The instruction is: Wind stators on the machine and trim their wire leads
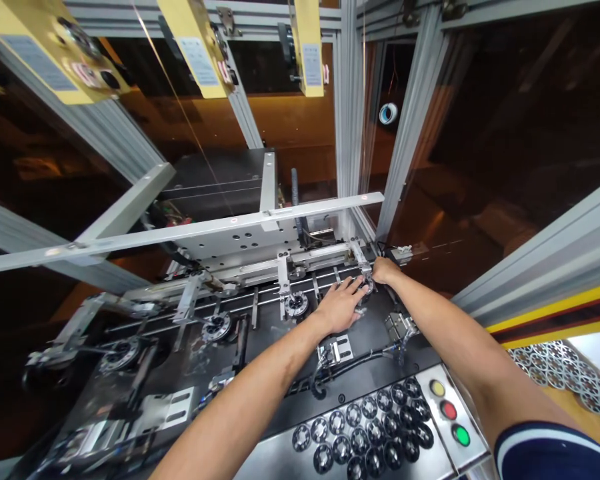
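Note:
Both my arms reach into a machine enclosure over a black bed. My left hand (339,305) lies flat with fingers stretched toward a round metal ring part (368,287) at the right end of the rail line. My right hand (384,270) is curled at that same part, its fingers pinched on or against it; the fingertips are partly hidden. More ring parts sit in fixtures along the rails: one (296,303) just left of my left hand, another (217,326) further left, and a third (121,353) at the far left.
Several dark ring parts (365,427) lie on a steel plate near me, beside yellow, red and green buttons (449,409). A stack of pale rings (563,367) lies at the right. An aluminium crossbar (180,232) spans above the bed; frame posts and smoked panels surround it.

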`<act>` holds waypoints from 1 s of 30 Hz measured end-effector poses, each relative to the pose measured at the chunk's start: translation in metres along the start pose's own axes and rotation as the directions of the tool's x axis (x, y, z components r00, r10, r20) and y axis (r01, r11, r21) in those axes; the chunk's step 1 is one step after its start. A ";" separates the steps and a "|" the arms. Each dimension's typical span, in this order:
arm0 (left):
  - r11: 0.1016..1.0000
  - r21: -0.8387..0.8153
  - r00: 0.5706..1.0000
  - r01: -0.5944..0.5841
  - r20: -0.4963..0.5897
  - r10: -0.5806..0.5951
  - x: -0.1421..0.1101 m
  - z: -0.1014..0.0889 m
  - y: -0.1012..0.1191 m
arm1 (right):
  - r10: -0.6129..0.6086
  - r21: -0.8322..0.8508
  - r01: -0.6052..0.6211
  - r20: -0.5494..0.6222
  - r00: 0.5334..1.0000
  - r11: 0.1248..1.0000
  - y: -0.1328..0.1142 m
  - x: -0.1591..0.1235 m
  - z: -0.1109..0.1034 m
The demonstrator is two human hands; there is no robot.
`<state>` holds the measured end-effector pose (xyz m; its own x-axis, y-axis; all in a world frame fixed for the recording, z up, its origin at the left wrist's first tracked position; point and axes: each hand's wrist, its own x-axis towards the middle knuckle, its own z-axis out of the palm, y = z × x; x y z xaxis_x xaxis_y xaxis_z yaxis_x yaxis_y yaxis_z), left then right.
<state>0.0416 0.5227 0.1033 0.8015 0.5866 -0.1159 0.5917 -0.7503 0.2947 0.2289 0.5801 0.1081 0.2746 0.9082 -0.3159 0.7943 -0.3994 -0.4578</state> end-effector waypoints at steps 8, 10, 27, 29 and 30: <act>1.000 -0.016 1.000 0.005 -0.008 -0.005 -0.002 0.004 0.000 | 0.139 0.119 -0.150 0.100 0.985 0.982 0.023 -0.036 -0.011; 1.000 -0.012 1.000 0.005 -0.007 -0.005 -0.001 0.003 0.000 | 0.153 0.147 -0.172 0.132 0.979 0.974 0.024 -0.045 -0.010; 1.000 -0.005 1.000 0.028 0.001 -0.028 -0.004 0.003 0.004 | 0.019 0.182 0.001 -0.106 0.994 0.983 0.014 -0.061 -0.027; 0.999 -0.006 0.999 0.034 0.020 -0.034 -0.004 0.002 0.005 | -0.086 0.174 0.130 -0.239 0.967 0.976 0.014 -0.092 -0.038; 0.999 -0.009 0.999 0.035 0.030 -0.034 -0.003 0.001 0.005 | -0.145 0.167 0.203 -0.307 0.941 0.965 0.017 -0.114 -0.041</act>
<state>0.0422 0.5166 0.1045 0.7829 0.6027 -0.1544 0.6184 -0.7267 0.2990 0.2331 0.4747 0.1702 0.3092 0.9507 0.0241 0.7317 -0.2217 -0.6446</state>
